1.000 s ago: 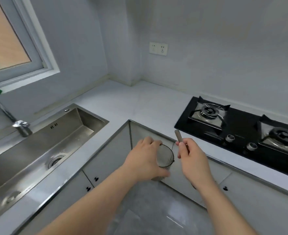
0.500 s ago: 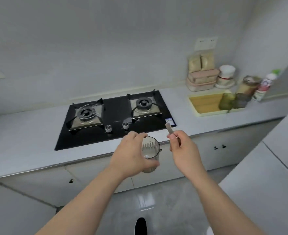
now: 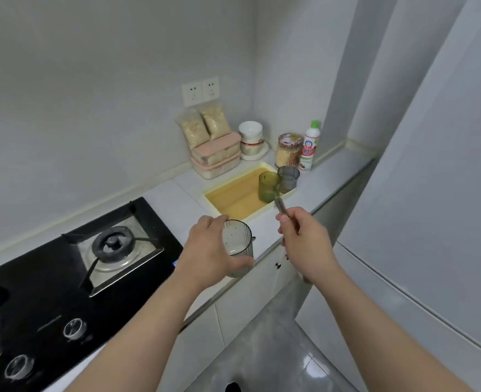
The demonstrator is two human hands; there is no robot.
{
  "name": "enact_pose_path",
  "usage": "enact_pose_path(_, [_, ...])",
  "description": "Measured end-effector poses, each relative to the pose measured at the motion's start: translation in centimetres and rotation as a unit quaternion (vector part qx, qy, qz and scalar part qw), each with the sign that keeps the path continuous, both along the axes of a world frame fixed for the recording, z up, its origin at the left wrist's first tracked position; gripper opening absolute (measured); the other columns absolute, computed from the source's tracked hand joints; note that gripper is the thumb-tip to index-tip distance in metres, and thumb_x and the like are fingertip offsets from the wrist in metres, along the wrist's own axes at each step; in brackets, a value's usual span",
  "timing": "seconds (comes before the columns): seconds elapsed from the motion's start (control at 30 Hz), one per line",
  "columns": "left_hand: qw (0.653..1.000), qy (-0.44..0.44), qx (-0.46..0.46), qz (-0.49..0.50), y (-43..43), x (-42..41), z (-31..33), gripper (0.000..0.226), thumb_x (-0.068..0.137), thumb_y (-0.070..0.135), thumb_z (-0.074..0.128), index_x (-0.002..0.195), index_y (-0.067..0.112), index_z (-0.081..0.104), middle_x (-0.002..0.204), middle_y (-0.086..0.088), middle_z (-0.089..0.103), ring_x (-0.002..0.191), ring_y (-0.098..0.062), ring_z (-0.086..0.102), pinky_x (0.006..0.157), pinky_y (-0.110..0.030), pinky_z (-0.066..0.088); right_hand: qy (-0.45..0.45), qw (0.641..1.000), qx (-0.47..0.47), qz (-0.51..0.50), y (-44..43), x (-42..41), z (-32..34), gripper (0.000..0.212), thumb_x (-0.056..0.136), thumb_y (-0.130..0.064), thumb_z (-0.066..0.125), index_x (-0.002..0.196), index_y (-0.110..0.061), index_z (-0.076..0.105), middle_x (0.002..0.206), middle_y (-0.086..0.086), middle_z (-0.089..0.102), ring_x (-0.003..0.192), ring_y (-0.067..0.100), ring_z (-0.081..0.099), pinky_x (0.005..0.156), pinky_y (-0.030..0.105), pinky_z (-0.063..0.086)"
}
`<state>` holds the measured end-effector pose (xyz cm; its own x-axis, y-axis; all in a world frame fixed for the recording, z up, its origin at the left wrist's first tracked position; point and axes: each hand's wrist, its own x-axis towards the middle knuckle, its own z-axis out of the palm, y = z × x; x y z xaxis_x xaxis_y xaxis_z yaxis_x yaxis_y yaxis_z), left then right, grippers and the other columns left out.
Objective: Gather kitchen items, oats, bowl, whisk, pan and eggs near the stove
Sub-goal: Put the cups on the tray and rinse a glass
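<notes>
Just right of the black glass gas stove (image 3: 49, 281), the left hand (image 3: 209, 250) curls its fingers round a clear ribbed plastic cup (image 3: 238, 238), kept upright, likely so that nothing spills. Further right, the right hand (image 3: 307, 244) clamps a slim metal handle (image 3: 280, 206), perhaps the whisk; its head is hidden. Far right of the stove, past a yellow plastic tray (image 3: 233, 200), clear bags of oats (image 3: 195, 131) and a white ceramic bowl (image 3: 250, 131) wait by the wall, uncollected.

Bare bench (image 3: 183, 191) lay open mid-frame between gas hob (image 3: 49, 278) and yellow tray (image 3: 233, 197); green cup (image 3: 268, 187) and grey cup (image 3: 288, 179) blocked its right end.
</notes>
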<state>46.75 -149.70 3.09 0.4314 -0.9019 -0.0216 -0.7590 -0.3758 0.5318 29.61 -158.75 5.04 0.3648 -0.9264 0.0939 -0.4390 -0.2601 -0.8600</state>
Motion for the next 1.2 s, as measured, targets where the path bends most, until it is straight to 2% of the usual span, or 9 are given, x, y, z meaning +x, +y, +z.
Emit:
enact_pose_path(0.13, [1.000, -0.006, -0.003, 0.002, -6.1, 2.9, -0.5, 0.104, 0.063, 0.064, 0.082, 0.147, 0.023, 0.037, 0.136, 0.000, 0.041, 0.129, -0.021, 0.039, 0.105, -0.033, 0.038, 0.030, 0.998, -0.046, -0.044, -5.1, 2.3, 0.0, 0.018, 0.103, -0.027, 0.047, 0.095, -0.017, 0.060, 0.085, 0.005, 0.064, 0.077, 0.021, 0.065, 0.064, 0.032, 0.052])
enact_pose_path(0.23, [0.998, 0.019, 0.000, 0.065, -10.6, 3.9, -1.2, 0.102, 0.066, 0.066, 0.078, 0.144, 0.018, 0.036, 0.135, -0.003, 0.042, 0.127, -0.023, 0.042, 0.102, -0.037, 0.043, 0.021, 0.995, -0.036, -0.087, -8.7, 3.4, -0.2, 0.014, 0.103, -0.023, 0.046, 0.101, -0.020, 0.060, 0.091, 0.004, 0.064, 0.077, 0.016, 0.065, 0.057, 0.014, 0.046])
enact_pose_path(0.37, [0.987, 0.081, 0.024, 0.135, -16.8, 4.9, -2.5, 0.095, 0.070, 0.064, 0.077, 0.137, 0.012, 0.033, 0.130, -0.004, 0.047, 0.116, -0.027, 0.054, 0.088, -0.043, 0.054, -0.001, 0.987, -0.055, -0.150, -13.9, 4.2, -0.5, 0.008, 0.100, -0.022, 0.051, 0.097, -0.020, 0.059, 0.085, -0.003, 0.064, 0.081, 0.018, 0.064, 0.070, 0.033, 0.051])
enact_pose_path(0.57, [0.976, 0.120, 0.092, 0.159, -25.1, 6.1, -5.5, 0.094, 0.078, 0.062, 0.071, 0.148, 0.029, 0.017, 0.135, -0.012, 0.035, 0.117, -0.038, 0.053, 0.077, -0.050, 0.058, -0.028, 0.975, -0.064, -0.209, -22.8, 5.4, -1.5, 0.010, 0.099, -0.024, 0.054, 0.090, -0.020, 0.053, 0.075, -0.011, 0.056, 0.068, 0.006, 0.051, 0.057, 0.025, 0.038])
enact_pose_path(0.7, [0.961, 0.114, 0.139, 0.211, -30.1, 6.1, -6.8, 0.085, 0.083, 0.062, 0.066, 0.149, 0.031, 0.021, 0.135, -0.015, 0.032, 0.114, -0.040, 0.053, 0.050, -0.041, 0.054, -0.060, 0.970, -0.026, -0.233, -28.7, 6.7, -2.8, 0.005, 0.099, -0.024, 0.055, 0.095, -0.022, 0.054, 0.086, -0.007, 0.062, 0.077, 0.012, 0.058, 0.063, 0.020, 0.043])
enact_pose_path(0.8, [0.950, 0.129, 0.143, 0.243, -33.4, 6.4, -7.9, 0.073, 0.083, 0.054, 0.068, 0.138, 0.028, 0.028, 0.118, -0.009, 0.030, 0.106, -0.039, 0.051, 0.060, -0.049, 0.061, -0.059, 0.969, -0.005, -0.238, -32.4, 7.7, -4.0, 0.006, 0.098, -0.022, 0.058, 0.101, -0.020, 0.053, 0.096, -0.006, 0.060, 0.084, 0.010, 0.056, 0.064, 0.009, 0.036])
enact_pose_path(0.87, [0.945, 0.146, 0.141, 0.257, -34.9, 6.5, -8.4, 0.066, 0.083, 0.046, 0.068, 0.132, 0.026, 0.029, 0.109, -0.005, 0.024, 0.106, -0.038, 0.046, 0.065, -0.050, 0.061, -0.056, 0.968, 0.011, -0.243, -34.2, 8.4, -4.9, 0.012, 0.097, -0.020, 0.059, 0.108, -0.016, 0.054, 0.102, -0.005, 0.058, 0.092, 0.011, 0.054, 0.073, 0.014, 0.041])
enact_pose_path(0.97, [0.937, 0.135, 0.164, 0.277, -36.6, 6.8, -9.6, 0.064, 0.083, 0.044, 0.069, 0.129, 0.021, 0.030, 0.116, -0.006, 0.026, 0.108, -0.036, 0.040, 0.079, -0.051, 0.058, -0.055, 0.968, 0.039, -0.241, -36.4, 9.2, -6.6, 0.013, 0.097, -0.017, 0.059, 0.108, -0.016, 0.052, 0.107, -0.002, 0.056, 0.097, 0.013, 0.053, 0.080, 0.022, 0.043])
enact_pose_path(1.2, [0.907, 0.182, 0.210, 0.318, -37.8, 6.5, -11.0, 0.072, 0.083, 0.043, 0.071, 0.134, 0.021, 0.026, 0.127, -0.009, 0.025, 0.115, -0.038, 0.041, 0.073, -0.051, 0.060, -0.046, 0.959, 0.136, -0.243, -39.1, 10.1, -10.4, 0.012, 0.094, -0.010, 0.057, 0.102, -0.017, 0.052, 0.105, 0.003, 0.059, 0.093, 0.018, 0.060, 0.071, 0.023, 0.052])
